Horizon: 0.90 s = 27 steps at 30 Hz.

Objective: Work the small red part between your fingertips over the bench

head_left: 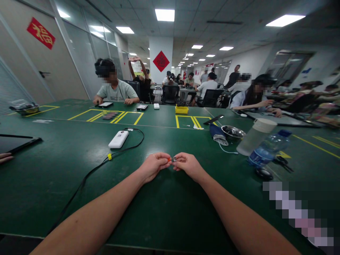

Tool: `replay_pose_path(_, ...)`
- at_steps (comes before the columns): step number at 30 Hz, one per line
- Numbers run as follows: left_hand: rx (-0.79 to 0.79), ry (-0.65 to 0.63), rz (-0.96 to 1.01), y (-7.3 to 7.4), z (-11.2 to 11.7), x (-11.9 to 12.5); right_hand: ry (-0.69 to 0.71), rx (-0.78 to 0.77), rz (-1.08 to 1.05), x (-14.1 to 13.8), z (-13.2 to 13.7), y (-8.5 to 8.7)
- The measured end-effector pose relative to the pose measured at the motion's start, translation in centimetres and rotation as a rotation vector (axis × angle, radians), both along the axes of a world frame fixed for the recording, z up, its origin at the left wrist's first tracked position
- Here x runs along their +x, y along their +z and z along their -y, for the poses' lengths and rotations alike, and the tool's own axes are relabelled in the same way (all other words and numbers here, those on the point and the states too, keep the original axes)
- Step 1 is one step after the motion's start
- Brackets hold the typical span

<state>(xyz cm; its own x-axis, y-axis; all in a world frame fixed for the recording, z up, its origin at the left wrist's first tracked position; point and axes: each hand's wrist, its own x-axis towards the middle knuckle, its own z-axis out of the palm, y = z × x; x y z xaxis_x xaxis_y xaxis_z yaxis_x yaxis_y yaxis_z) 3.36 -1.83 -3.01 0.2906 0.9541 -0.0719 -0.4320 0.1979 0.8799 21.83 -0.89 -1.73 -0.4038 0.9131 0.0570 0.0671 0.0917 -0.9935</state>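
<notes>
Both my hands meet over the green table (pixel 66 184), fingertips almost touching. My left hand (pixel 153 165) is curled, pinching a tiny orange piece (pixel 169 160) at its fingertips. My right hand (pixel 188 165) is also closed in a pinch, on a very small grey metal part (pixel 174 159). The two small parts sit right against each other between the hands; I cannot make out what they are.
A white power bank (pixel 118 139) with a black cable (pixel 87 175) lies ahead left. A water bottle (pixel 268 148), a capped cup (pixel 255 136), a metal bowl (pixel 233 132) and a black lid (pixel 264 173) stand right. A tablet (pixel 16 142) lies far left. Other people sit at the tables beyond.
</notes>
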Motion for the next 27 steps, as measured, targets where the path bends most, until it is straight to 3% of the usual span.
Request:
replay_pose_path(10, -0.006, -0.013, 0.005, 0.6, 0.4, 0.0, 0.031, -0.003, 0.010, 0.0, 0.3, 0.2)
replay_pose_path(17, -0.009, 0.011, 0.010, 1.0, 0.3, 0.1, 0.005, -0.098, -0.149, 0.0, 0.2, 0.1)
replay_pose_path(27, 0.190, 0.101, -0.173, 1.8, 0.3, -0.4, -0.003, -0.185, -0.247, 0.1, 0.6, 1.0)
